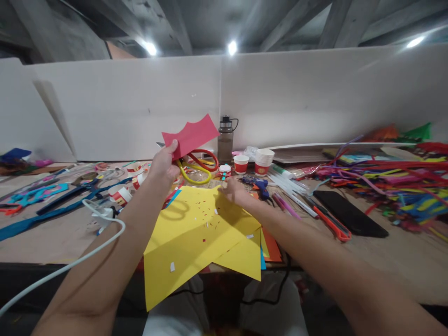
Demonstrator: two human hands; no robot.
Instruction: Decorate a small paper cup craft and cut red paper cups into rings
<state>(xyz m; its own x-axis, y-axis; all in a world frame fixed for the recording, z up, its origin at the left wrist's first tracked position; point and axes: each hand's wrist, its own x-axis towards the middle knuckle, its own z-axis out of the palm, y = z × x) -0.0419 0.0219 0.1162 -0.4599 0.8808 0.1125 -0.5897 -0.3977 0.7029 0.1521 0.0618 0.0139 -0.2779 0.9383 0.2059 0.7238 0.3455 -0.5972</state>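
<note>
"While the left grip (164, 165) is above the counter (31, 247), what does it clamp?"

"Red paper (194, 135) and scissors (196, 182)."

"Is the right grip (234, 190) closed?"

"I cannot tell; it is at yellow sheets (185, 233) overhanging the near edge."

Before you, paper sheets (185, 228) overhang the near edge of the tabletop (38, 247). Behind them stands a bottle (225, 145), with stacked cups (263, 164) to its right; farther right lies a phone (350, 213), left of heaped strips (409, 186).
</note>
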